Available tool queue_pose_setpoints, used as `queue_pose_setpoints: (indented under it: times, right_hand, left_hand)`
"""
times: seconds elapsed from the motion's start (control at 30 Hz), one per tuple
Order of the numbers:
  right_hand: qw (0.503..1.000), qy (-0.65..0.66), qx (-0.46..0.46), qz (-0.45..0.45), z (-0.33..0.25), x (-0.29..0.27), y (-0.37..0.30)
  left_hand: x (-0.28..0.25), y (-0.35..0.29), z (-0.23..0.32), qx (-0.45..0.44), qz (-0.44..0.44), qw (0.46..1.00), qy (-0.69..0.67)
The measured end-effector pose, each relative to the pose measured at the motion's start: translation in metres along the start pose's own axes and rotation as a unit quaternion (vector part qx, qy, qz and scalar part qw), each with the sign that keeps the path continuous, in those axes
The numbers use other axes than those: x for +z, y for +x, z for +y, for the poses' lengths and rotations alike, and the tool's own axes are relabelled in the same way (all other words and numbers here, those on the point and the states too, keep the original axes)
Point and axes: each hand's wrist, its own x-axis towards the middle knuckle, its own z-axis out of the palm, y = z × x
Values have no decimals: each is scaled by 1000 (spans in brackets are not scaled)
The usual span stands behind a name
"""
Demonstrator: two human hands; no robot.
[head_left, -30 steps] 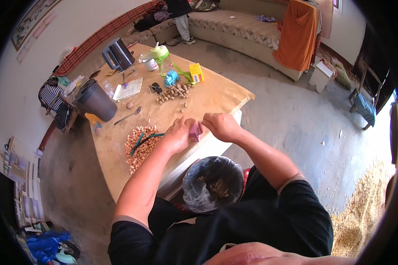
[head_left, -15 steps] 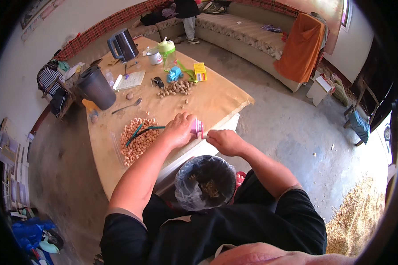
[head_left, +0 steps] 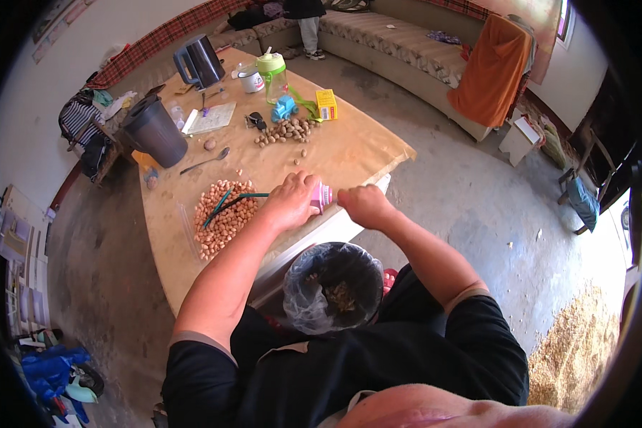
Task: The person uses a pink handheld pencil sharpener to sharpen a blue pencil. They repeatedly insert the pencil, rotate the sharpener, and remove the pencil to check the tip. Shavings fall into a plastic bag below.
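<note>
In the head view, our 1 vantage, we judge the work to be partway along: a broad spread of small, rounded, pinkish-tan kernel-like pieces (head_left: 225,234) lies at the left of the wooden table with a tan covering (head_left: 367,146), while a smaller heap of darker brown, nut-like pieces (head_left: 289,133) sits farther back and seems to be what is left. We see pale debris (head_left: 341,296) in the round dark bin lined with clear plastic (head_left: 299,303), which suggests some waste is already cleared away. As for the grip, our left hand (head_left: 291,202) is closed around a small pink-and-white block-shaped object (head_left: 323,197) at the table's near edge, its fingers bent over the left side. Our right hand (head_left: 367,207) is curled just beside that object's right side; we cannot tell how tightly its fingers close, or whether they have hold of anything. A thin, V-shaped teal-and-black tool (head_left: 255,195) lies over the pinkish-tan pieces, 1 end reaching toward our left hand.
</note>
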Motion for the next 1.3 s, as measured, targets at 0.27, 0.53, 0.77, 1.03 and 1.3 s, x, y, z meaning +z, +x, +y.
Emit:
queue_pose_setpoints:
  times: [0.27, 0.53, 0.77, 1.03, 1.3]
  right_hand:
    - [963, 267, -5, 42, -15, -39, -18]
    - [985, 67, 61, 150, 3, -7, 30]
    - [1000, 8, -7, 19, -7, 4, -7]
    - [981, 168, 6, 101, -17, -41, -10]
    - [989, 81, 63, 109, 9, -2, 29]
  left_hand:
    - [-3, -1, 3, -2, -3, 1000, 11]
    - [2, -2, 1, 0, 30, 999, 13]
    - [0, 2, 3, -12, 13, 1000, 9]
    - [-1, 3, 2, -22, -6, 1000, -1]
    - [0, 3, 3, -2, 21, 1000, 2]
